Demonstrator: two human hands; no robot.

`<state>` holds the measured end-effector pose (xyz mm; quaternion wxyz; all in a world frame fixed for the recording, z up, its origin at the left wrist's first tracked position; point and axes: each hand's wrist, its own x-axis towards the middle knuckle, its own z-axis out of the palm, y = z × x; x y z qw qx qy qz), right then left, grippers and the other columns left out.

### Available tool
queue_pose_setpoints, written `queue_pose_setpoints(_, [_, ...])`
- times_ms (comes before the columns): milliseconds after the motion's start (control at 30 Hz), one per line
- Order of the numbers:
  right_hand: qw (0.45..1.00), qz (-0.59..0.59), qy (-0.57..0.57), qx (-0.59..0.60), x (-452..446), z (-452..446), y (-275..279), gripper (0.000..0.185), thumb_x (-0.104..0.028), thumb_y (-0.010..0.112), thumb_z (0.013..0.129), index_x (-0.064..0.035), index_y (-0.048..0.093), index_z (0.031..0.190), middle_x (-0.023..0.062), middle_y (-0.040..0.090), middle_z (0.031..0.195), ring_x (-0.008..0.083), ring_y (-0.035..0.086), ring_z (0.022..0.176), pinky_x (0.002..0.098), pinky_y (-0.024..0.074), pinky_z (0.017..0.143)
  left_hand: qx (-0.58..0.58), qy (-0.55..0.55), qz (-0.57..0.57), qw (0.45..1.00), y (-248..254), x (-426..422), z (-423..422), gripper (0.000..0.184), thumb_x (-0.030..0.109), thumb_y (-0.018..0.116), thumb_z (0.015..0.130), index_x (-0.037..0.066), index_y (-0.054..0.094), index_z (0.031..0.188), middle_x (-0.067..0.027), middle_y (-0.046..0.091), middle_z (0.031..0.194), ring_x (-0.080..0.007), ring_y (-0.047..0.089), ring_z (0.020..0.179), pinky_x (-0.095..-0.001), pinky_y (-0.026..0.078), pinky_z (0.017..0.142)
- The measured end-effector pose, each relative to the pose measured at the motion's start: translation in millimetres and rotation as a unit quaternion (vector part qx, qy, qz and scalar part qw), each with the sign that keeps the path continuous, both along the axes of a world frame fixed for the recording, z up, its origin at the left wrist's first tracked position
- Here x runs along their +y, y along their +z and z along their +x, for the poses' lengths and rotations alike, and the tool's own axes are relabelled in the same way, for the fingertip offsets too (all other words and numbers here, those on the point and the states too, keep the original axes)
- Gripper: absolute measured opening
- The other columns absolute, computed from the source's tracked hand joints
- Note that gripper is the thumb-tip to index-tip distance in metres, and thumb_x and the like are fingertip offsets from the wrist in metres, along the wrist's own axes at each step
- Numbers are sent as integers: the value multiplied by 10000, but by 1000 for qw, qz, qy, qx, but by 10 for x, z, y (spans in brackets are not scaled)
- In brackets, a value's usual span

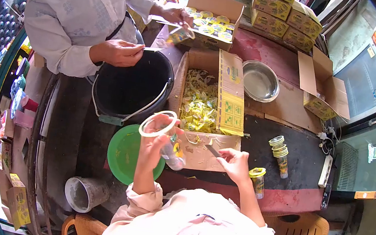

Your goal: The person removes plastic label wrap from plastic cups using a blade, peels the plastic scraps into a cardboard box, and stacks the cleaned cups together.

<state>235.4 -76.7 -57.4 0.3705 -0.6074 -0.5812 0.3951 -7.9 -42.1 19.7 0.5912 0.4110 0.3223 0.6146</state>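
Observation:
My left hand (151, 153) is closed round a clear plastic cup (174, 156) with a printed label; a pale ring (157, 123) shows at the same hand, above the fingers. To the right, my right hand (234, 164) grips a small dark blade (213, 151), its tip pointing up and left, apart from the cup. Both hands are over the flap of a cardboard box (232, 95) that holds yellow and clear plastic scraps (198, 111). A cup with a yellow rim (257, 181) and a stack of cups (280, 153) stand right of my right hand.
A co-worker (82, 18) holds a cup (178, 35) over a black bucket (131, 81). A green basin (121, 156) is at my left, a metal bowl (260, 81) beyond the box. Filled cups fill a carton (212, 2) at the back. Orange chairs (315, 232) are near me.

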Motion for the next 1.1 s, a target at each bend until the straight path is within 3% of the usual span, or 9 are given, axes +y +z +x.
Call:
queue_pose_setpoints(133, [983, 17, 22, -180, -118, 50, -152, 223, -165, 700, 697, -83, 661, 901, 19, 652, 652, 147, 602, 602, 330, 277, 826, -160, -167, -86, 969, -141, -55, -43, 713, 608, 474, 814, 19, 417, 1211, -112, 516, 1071, -234, 582, 881, -343, 550, 606])
queue_pose_setpoints(267, [964, 49, 55, -254, -124, 105, -192, 255, -198, 709, 677, -101, 654, 906, 16, 638, 734, 172, 578, 761, 354, 289, 814, -205, -147, -120, 960, -133, -121, 68, 700, 589, 476, 822, 19, 413, 1223, -101, 511, 1052, -216, 579, 801, -326, 541, 604])
queue_pose_setpoints(367, [929, 132, 62, -340, -119, 144, -189, 273, -220, 718, 663, -109, 653, 904, 19, 617, 822, 186, 538, 872, 368, 294, 817, -113, -167, -17, 979, -114, -135, 87, 578, 376, 610, 820, 19, 405, 1225, -114, 527, 1065, -198, 586, 876, -346, 518, 713])
queue_pose_setpoints(433, [926, 143, 41, -347, -133, 152, -114, 280, -233, 720, 658, -111, 653, 902, 20, 598, 869, 193, 511, 919, 375, 296, 821, 47, -71, 1, 996, 98, -213, 173, 519, 48, 681, 734, 4, 414, 1176, -109, 560, 1022, -176, 586, 889, -275, 497, 741])
queue_pose_setpoints(600, [952, 220, -7, -215, 1, -1, 536, 254, -236, 706, 716, -112, 655, 931, 15, 606, 882, 180, 524, 903, 357, 298, 822, 355, 13, 92, 930, 289, -276, 285, 605, 93, 788, 617, 36, 459, 1121, -87, 600, 937, -167, 611, 851, -281, 504, 725])
queue_pose_setpoints(700, [938, 329, -6, -112, 87, -182, 1061, 199, -198, 700, 722, -127, 668, 905, 10, 610, 817, 172, 558, 809, 327, 316, 782, 396, 24, 134, 908, 272, -310, 317, 611, 142, 812, 581, 56, 486, 1089, -103, 608, 913, -233, 625, 817, -319, 502, 703])
queue_pose_setpoints(800, [939, 333, 54, -60, 163, -352, 1330, 171, -213, 697, 726, -137, 674, 877, 9, 606, 799, 172, 561, 787, 318, 317, 759, 428, 18, 136, 894, 271, -357, 313, 625, 184, 819, 557, 65, 497, 1079, -124, 601, 944, -303, 606, 836, -363, 484, 708])
queue_pose_setpoints(900, [922, 364, 103, -89, 193, -487, 1393, 163, -221, 692, 729, -147, 673, 874, 5, 602, 791, 174, 564, 781, 324, 309, 749, 496, 52, 194, 845, 288, -382, 284, 596, 191, 828, 560, 62, 515, 1050, -92, 606, 907, -227, 616, 802, -318, 486, 699])
queue_pose_setpoints(1100, [903, 388, 160, -93, 204, -503, 1407, 83, -150, 685, 733, -115, 651, 801, 25, 607, 758, 173, 566, 725, 311, 334, 714, 517, 21, 233, 824, 370, -432, 224, 629, 205, 800, 541, 74, 507, 1082, -116, 593, 1012, -304, 576, 917, -400, 443, 781])
